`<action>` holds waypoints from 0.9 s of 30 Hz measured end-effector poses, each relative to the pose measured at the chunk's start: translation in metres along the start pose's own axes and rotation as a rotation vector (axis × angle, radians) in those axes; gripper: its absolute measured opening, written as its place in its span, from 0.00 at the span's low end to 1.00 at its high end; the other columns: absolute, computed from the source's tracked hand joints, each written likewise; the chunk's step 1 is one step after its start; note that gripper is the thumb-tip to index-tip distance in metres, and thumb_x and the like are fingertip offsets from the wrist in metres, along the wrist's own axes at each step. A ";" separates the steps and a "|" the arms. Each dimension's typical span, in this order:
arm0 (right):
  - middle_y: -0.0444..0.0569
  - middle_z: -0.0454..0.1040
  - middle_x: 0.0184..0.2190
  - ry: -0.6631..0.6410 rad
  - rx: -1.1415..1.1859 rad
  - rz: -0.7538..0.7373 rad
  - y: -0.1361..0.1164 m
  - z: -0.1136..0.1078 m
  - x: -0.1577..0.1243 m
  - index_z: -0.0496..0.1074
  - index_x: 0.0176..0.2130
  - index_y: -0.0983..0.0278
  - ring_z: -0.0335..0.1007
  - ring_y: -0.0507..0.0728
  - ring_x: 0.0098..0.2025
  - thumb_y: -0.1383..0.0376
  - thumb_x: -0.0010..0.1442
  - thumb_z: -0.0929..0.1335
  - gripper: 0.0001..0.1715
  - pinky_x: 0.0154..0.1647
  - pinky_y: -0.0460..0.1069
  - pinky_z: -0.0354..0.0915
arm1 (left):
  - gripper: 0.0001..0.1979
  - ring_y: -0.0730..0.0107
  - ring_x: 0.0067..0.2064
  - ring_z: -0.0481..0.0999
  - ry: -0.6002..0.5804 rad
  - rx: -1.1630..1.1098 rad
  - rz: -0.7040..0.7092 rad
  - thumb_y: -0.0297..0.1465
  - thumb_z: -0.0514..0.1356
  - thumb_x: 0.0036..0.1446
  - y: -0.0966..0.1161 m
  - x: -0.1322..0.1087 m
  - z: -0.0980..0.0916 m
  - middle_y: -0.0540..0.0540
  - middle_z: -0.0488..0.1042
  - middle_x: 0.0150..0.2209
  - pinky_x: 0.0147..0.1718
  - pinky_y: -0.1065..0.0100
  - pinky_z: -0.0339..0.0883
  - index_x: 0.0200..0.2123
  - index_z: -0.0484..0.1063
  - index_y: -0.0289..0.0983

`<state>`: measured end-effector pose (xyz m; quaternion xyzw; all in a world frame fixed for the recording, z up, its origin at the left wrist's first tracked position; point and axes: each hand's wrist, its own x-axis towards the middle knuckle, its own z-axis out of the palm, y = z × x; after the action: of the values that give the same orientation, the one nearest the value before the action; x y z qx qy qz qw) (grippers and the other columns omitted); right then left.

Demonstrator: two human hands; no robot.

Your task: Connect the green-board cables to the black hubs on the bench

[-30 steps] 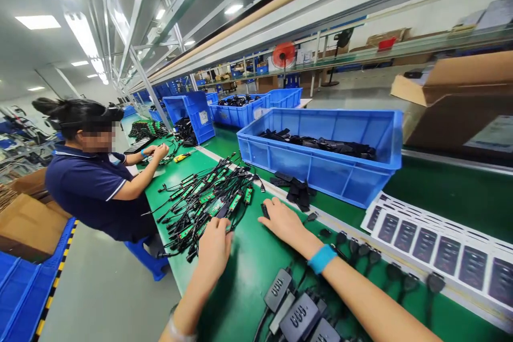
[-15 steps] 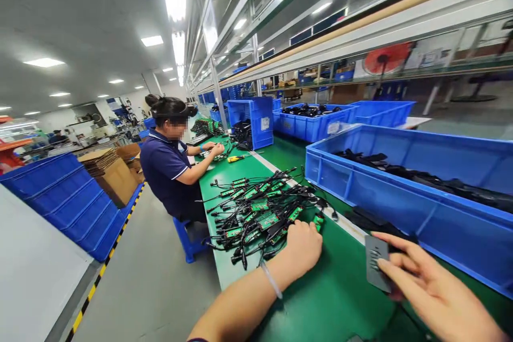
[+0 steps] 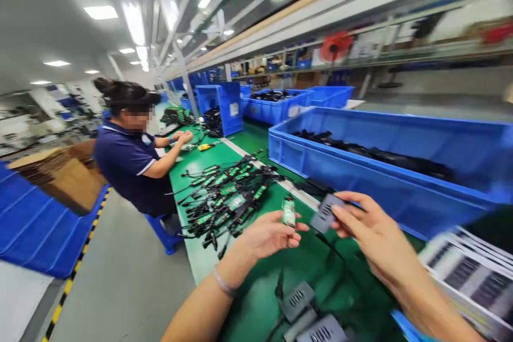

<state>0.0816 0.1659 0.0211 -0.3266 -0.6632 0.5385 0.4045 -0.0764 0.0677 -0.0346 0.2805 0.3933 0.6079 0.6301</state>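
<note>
My left hand [image 3: 272, 234] holds a small green circuit board [image 3: 288, 212] upright by its fingers, palm turned up. In my right hand [image 3: 356, 216] is a grey slotted housing [image 3: 325, 214], pinched between thumb and fingers, with a dark cable hanging below it. Board and housing are a short gap apart above the green table [image 3: 256, 299]. Left of my hands lies a pile of green boards with black cables [image 3: 224, 197]. More grey slotted housings [image 3: 297, 300] rest on the table at the bottom.
A large blue bin [image 3: 377, 192] with black parts stands along the right. Further back are more blue bins [image 3: 276, 109]. At left a co-worker [image 3: 128, 155] sits at the table. Printed sheets [image 3: 468, 272] lie at lower right.
My left hand has come away from the pile with a board and turned palm up. My right hand has brought the grey housing closer to it. The view has swung right.
</note>
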 end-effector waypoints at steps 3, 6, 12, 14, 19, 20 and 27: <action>0.45 0.66 0.27 -0.039 0.072 0.003 0.001 0.006 0.002 0.64 0.44 0.63 0.68 0.53 0.25 0.42 0.43 0.74 0.39 0.20 0.45 0.65 | 0.26 0.73 0.32 0.75 -0.004 0.077 0.102 0.27 0.68 0.44 -0.001 -0.003 0.006 0.37 0.73 0.44 0.27 0.74 0.67 0.47 0.66 0.30; 0.44 0.62 0.29 -0.104 0.073 -0.034 0.011 0.009 0.003 0.65 0.45 0.63 0.69 0.52 0.26 0.46 0.48 0.73 0.34 0.21 0.45 0.65 | 0.27 0.67 0.36 0.78 -0.009 0.223 0.168 0.30 0.69 0.46 -0.002 -0.003 0.009 0.37 0.74 0.45 0.31 0.72 0.70 0.49 0.68 0.29; 0.44 0.63 0.31 -0.226 0.015 -0.058 0.023 0.014 -0.001 0.67 0.45 0.64 0.70 0.52 0.27 0.54 0.55 0.70 0.23 0.25 0.46 0.66 | 0.27 0.62 0.42 0.78 -0.030 0.260 0.176 0.31 0.70 0.46 -0.005 -0.005 0.013 0.35 0.73 0.49 0.38 0.69 0.71 0.50 0.70 0.29; 0.44 0.63 0.31 -0.233 0.000 -0.057 0.025 0.015 -0.001 0.67 0.45 0.64 0.70 0.52 0.26 0.54 0.55 0.70 0.22 0.27 0.47 0.66 | 0.26 0.63 0.42 0.77 -0.031 0.285 0.179 0.30 0.71 0.45 -0.005 -0.006 0.014 0.36 0.73 0.48 0.40 0.68 0.71 0.48 0.71 0.28; 0.45 0.64 0.35 -0.220 0.088 0.044 0.030 0.016 0.002 0.62 0.48 0.63 0.69 0.52 0.26 0.49 0.52 0.72 0.32 0.26 0.47 0.65 | 0.22 0.66 0.37 0.77 0.001 0.456 0.255 0.37 0.64 0.56 -0.007 -0.007 0.014 0.37 0.73 0.44 0.31 0.71 0.71 0.48 0.70 0.28; 0.46 0.65 0.36 -0.249 0.120 0.062 0.030 0.015 0.003 0.62 0.49 0.63 0.68 0.52 0.28 0.47 0.53 0.72 0.34 0.25 0.47 0.64 | 0.22 0.66 0.37 0.77 0.010 0.504 0.274 0.38 0.60 0.59 -0.008 -0.008 0.014 0.37 0.73 0.45 0.30 0.71 0.71 0.51 0.68 0.28; 0.49 0.69 0.30 -0.344 0.075 -0.088 0.036 0.016 0.003 0.72 0.37 0.67 0.59 0.52 0.30 0.42 0.63 0.63 0.31 0.33 0.48 0.60 | 0.16 0.74 0.28 0.75 0.061 0.905 0.350 0.34 0.49 0.66 -0.012 -0.016 0.018 0.44 0.76 0.38 0.28 0.73 0.70 0.51 0.64 0.31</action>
<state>0.0654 0.1690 -0.0154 -0.1851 -0.7156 0.5925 0.3202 -0.0539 0.0532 -0.0327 0.5703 0.5835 0.4806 0.3214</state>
